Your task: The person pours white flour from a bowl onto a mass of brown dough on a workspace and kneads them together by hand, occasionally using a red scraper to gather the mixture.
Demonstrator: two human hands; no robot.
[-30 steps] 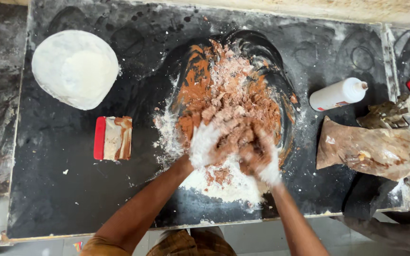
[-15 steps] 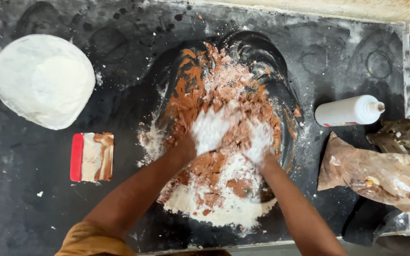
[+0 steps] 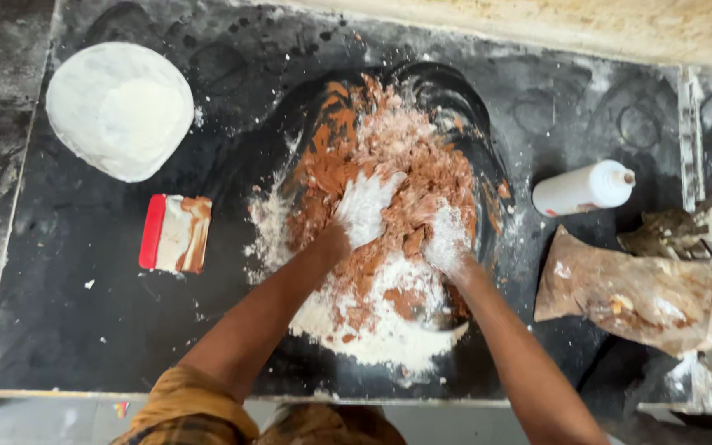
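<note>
Reddish-brown clay heap (image 3: 389,181) at bench (image 3: 84,330) centre, mixed with white powder (image 3: 389,330): probably soft, crumbly, sticky, best scooped from underneath. Left hand (image 3: 364,206) spread flat, right hand (image 3: 447,239) pressing, both grasping nothing. White bowl (image 3: 117,111) at ten o'clock, bottle (image 3: 583,188) at three.

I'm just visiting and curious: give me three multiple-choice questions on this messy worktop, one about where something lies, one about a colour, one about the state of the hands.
1. Where does the white bottle lie?
A. right of the mound
B. left of the mound
C. on the white bowl

2. What colour is the scraper's edge?
A. blue
B. red
C. green

3. How are the hands?
A. clean and lifted
B. holding the bottle
C. powder-coated, pressed into the mound

Answers:
1 A, the bottle lies on its side to the right of the reddish-brown mound.
2 B, a red strip runs along its left side.
3 C, the left hand and right hand are white with powder and sunk in the mix.
</note>
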